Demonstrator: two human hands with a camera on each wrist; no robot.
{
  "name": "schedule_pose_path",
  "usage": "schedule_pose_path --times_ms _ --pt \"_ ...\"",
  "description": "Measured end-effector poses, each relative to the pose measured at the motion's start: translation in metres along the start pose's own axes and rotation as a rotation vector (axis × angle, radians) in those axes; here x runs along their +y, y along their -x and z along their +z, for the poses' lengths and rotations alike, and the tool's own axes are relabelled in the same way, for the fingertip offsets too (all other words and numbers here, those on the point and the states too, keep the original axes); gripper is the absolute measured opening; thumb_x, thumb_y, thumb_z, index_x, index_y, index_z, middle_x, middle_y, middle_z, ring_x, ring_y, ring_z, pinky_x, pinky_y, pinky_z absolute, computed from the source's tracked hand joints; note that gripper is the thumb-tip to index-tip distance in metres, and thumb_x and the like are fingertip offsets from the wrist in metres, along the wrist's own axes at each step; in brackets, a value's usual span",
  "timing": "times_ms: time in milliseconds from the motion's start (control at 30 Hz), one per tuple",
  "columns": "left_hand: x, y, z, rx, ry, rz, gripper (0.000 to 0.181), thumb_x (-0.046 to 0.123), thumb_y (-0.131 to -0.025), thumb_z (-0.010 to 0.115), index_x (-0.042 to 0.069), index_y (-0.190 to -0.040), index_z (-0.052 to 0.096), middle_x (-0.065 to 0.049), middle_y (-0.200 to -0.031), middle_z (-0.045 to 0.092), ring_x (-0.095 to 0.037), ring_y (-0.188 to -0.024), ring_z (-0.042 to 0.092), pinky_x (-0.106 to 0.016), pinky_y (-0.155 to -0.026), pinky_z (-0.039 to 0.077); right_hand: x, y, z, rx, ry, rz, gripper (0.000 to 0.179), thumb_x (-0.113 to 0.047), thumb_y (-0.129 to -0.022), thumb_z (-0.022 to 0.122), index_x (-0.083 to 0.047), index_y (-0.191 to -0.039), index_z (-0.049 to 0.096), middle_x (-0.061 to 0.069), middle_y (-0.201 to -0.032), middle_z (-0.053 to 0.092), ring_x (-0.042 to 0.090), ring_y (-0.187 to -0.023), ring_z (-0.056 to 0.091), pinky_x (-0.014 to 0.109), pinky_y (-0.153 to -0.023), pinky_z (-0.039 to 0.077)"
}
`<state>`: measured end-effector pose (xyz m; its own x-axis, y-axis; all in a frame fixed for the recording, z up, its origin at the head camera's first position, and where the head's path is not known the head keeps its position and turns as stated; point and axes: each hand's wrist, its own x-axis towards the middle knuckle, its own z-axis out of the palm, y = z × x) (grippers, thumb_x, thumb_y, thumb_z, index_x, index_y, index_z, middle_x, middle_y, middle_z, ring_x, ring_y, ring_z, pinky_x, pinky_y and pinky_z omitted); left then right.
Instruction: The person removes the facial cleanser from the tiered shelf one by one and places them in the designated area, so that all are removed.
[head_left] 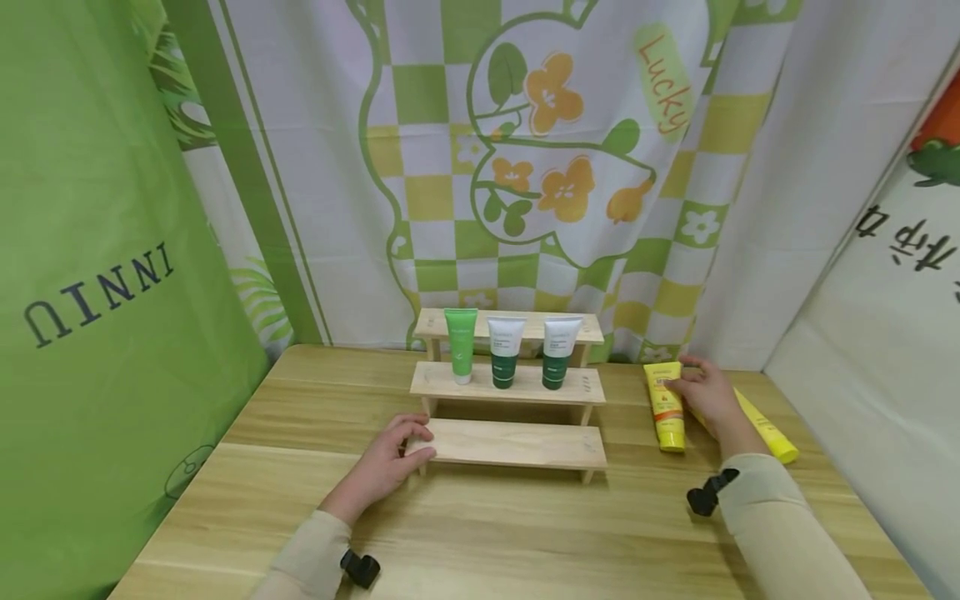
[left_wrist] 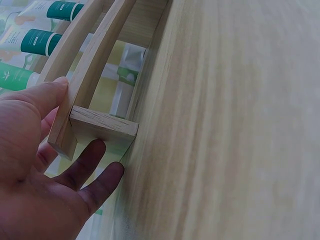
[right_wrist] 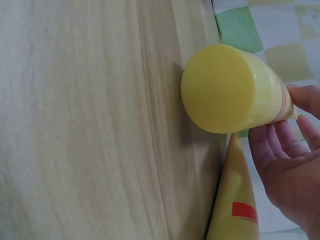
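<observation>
My left hand (head_left: pixel 384 461) holds the left end of the lowest step of a three-tier wooden display stand (head_left: pixel 517 442). In the left wrist view, its thumb lies against the board and other fingers reach around the end by the leg. At the right, my right hand (head_left: pixel 708 402) pinches a yellow squeeze tube (head_left: pixel 666 417) between thumb and fingers, cap end down; the right wrist view shows its round cap (right_wrist: pixel 217 90). A second yellow tube (head_left: pixel 768 429) lies on the table, partly behind that hand. The middle step carries a green tube (head_left: pixel 461 346) and two white-and-green tubes (head_left: pixel 504 358).
A wood-grain table (head_left: pixel 480 533) bears everything. Behind it hangs a checked, flowered curtain (head_left: pixel 427 200). A green cloth (head_left: pixel 97 375) closes the left side, and a white printed cloth (head_left: pixel 885 350) the right. The stand's top step (head_left: pixel 517 321) sits close to the curtain.
</observation>
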<state>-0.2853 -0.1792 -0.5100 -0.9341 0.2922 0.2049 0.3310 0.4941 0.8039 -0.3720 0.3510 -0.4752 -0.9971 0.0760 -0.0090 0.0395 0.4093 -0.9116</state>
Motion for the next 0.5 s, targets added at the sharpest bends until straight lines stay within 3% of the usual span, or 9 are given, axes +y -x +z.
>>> schedule_pose_path --times_ms 400,500 --pt "0.0002 0.0004 -0.0007 -0.009 -0.035 0.01 0.016 0.034 -0.091 0.071 0.024 -0.103 0.064 0.001 -0.135 0.052 -0.025 -0.125 0.049 -0.041 -0.091 0.046 0.0045 -0.0031 0.0024 -0.003 0.154 0.037 0.069 -0.019 -0.096 0.062 0.01 -0.148 0.027 0.036 -0.131 0.051 0.021 -0.099 0.06 0.019 -0.073 0.046" --pt "0.0015 0.0006 -0.0012 -0.009 -0.024 0.009 0.016 0.033 -0.092 0.071 0.024 -0.103 0.064 0.0 -0.136 0.051 -0.025 -0.126 0.048 -0.042 -0.092 0.045 0.0026 -0.0015 0.004 -0.009 0.167 0.04 0.069 -0.019 -0.095 0.063 0.012 -0.146 0.029 0.037 -0.13 0.052 0.028 -0.103 0.061 0.024 -0.077 0.048"
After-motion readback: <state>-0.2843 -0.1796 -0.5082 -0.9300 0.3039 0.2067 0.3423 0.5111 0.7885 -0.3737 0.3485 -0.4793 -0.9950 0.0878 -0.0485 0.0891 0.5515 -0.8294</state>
